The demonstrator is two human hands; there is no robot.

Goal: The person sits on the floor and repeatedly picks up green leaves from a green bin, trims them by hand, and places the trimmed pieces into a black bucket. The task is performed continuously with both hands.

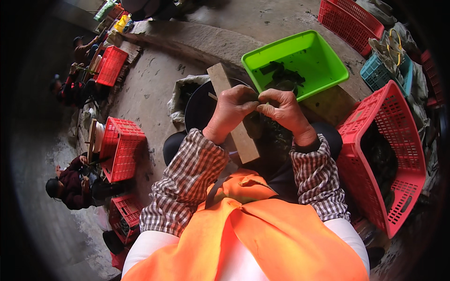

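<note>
My left hand [232, 107] and my right hand [284, 109] meet at the fingertips above my lap, thumbs and forefingers pinched together. A small dark green piece [268, 103] shows at the pinch; most of it is hidden by my fingers. Below my left wrist a wooden board [245, 142] slants across a round dark basin [197, 107]. Just beyond my right hand stands a bright green plastic tub [318, 63], holding dark, limp, leaf-like pieces [284, 75]. More dark material [277, 131] lies in shadow beneath my hands.
A red plastic crate [365, 175] on its side at my right holds dark material. A white sack [174, 107] stands beside the basin. A low concrete ledge [197, 33] runs beyond. Leftward, several people sit by red crates [121, 149]. A teal crate [378, 72] stands far right.
</note>
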